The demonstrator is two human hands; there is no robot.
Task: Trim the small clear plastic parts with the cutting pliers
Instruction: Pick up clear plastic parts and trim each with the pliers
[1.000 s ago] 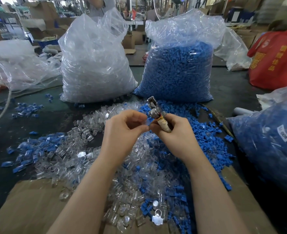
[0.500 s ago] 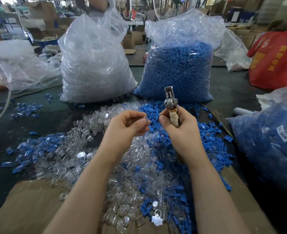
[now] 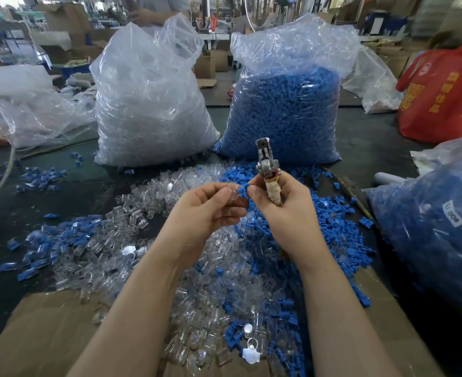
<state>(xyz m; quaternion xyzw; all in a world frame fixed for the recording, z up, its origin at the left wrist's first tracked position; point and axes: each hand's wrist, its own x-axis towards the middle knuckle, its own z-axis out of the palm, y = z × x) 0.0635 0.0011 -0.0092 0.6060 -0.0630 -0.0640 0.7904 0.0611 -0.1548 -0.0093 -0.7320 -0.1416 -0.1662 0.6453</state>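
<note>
In the head view, the left hand (image 3: 205, 210) is pinching a small clear part (image 3: 234, 196) at its fingertips, holding it up so it is easy to see. The right hand (image 3: 284, 205) is gripping the cutting pliers (image 3: 266, 170), tip pointing to 12 o'clock, while its finger and thumb are pinching a blue piece (image 3: 243, 189) touching the clear part. The pile of clear parts (image 3: 153, 257) is lying on the desk (image 3: 61, 194) at 6 o'clock, close for grabbing.

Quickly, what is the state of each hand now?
Left hand: pinches a clear plastic part.
Right hand: grips the cutting pliers.
</note>
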